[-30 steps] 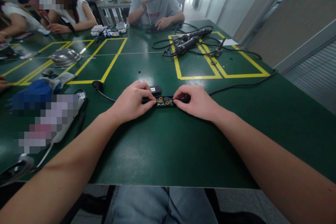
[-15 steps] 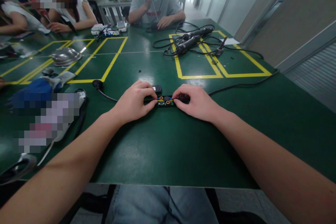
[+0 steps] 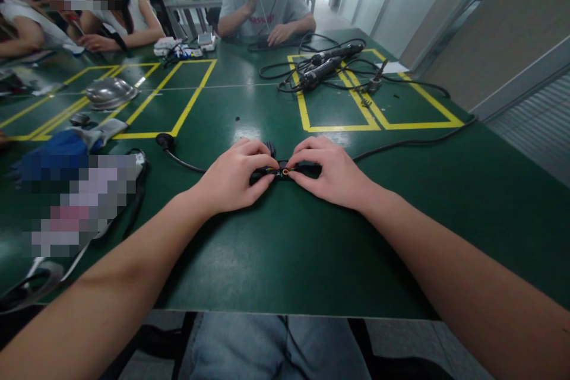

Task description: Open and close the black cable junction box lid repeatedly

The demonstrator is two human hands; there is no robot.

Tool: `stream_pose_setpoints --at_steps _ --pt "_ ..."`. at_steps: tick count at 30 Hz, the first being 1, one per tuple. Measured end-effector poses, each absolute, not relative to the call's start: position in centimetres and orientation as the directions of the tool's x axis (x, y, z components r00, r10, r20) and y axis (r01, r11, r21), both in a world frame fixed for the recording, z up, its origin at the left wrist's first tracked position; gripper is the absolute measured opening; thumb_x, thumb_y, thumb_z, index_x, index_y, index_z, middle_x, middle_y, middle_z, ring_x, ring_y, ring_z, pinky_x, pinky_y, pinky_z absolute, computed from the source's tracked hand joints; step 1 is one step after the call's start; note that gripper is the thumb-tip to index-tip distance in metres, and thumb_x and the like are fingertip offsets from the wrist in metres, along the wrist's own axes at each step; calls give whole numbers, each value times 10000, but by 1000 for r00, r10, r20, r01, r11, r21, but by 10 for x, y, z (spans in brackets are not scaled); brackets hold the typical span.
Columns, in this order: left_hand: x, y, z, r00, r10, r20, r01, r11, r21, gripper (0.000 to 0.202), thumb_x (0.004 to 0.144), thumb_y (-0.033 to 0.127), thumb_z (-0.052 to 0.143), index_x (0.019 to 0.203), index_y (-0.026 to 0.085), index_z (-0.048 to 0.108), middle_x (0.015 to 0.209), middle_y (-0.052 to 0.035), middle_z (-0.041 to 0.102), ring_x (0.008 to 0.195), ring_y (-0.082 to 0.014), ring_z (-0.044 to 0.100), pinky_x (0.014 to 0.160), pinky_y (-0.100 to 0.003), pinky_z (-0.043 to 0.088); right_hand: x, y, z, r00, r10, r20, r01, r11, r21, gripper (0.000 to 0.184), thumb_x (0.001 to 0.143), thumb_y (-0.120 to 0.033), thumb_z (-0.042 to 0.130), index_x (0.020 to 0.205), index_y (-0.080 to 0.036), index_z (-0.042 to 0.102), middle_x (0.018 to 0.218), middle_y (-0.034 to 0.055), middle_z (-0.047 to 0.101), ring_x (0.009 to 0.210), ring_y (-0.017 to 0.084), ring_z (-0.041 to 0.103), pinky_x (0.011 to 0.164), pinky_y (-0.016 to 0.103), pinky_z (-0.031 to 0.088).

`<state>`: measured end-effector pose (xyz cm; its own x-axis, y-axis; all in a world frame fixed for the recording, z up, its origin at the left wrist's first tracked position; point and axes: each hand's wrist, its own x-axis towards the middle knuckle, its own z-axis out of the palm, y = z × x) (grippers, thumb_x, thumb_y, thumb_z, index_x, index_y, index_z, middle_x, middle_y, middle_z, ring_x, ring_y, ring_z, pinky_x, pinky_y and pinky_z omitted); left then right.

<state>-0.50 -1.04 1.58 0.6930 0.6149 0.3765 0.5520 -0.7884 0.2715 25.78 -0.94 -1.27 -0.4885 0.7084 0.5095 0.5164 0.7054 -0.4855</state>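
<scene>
In mid-frame, our fingers hid most of the small circuit board. Lower left, we found a pale object blurred.

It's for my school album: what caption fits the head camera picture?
Left hand and right hand hold an open gadget on a green table.

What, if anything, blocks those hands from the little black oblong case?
Nothing visible: the left hand and right hand both have fingertips on the little black oblong case. The dark ribbed block lies beyond the left one, out of the way.
</scene>
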Motion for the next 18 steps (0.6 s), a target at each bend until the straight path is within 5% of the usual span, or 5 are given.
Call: stream_pose_setpoints --at_steps 18 --pt "-5 -12 18 701 627 341 557 -779 289 302 1066 309 621 1216 199 859 1205 -129 756 1133 -303 708 1069 -508 583 255 -12 -15 -502 719 481 511 695 -506 130 916 -285 887 1034 -270 834 1122 72 798 1064 303 712 985 505 583"
